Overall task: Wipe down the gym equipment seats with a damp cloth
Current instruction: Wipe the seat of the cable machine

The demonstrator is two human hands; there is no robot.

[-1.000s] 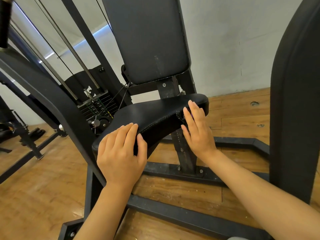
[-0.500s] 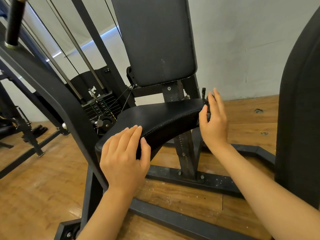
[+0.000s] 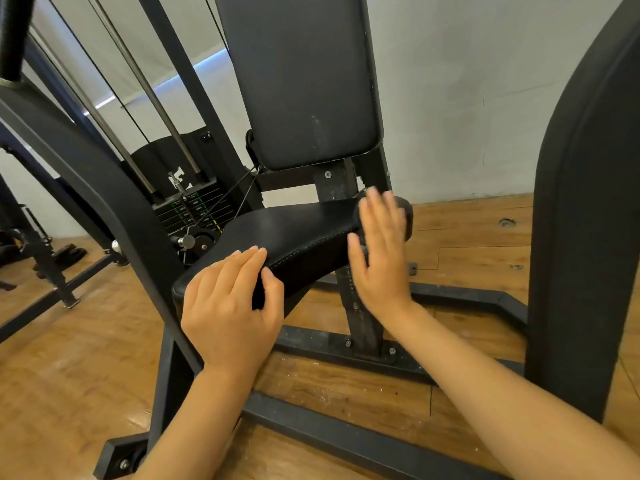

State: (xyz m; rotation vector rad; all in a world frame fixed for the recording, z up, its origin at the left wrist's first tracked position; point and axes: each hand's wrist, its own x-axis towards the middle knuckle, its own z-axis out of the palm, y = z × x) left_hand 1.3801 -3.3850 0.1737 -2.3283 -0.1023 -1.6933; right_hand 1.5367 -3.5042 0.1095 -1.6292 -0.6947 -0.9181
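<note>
A curved black padded vinyl seat with pale stitching (image 3: pixel 294 233) sits in the middle of a black steel gym machine. The left hand (image 3: pixel 230 310) rests on the seat's near corner, fingers on top, thumb against the side edge. The right hand (image 3: pixel 382 258), blurred, is held with straight, spread fingers at the seat's right end. A tall black backrest pad (image 3: pixel 298 77) rises behind. Glossy wooden plank flooring (image 3: pixel 69 358) meets a white wall (image 3: pixel 467 91). A weight stack (image 3: pixel 197 209) stands left; a broad black padded upright (image 3: pixel 588 220) blocks the right.
</note>
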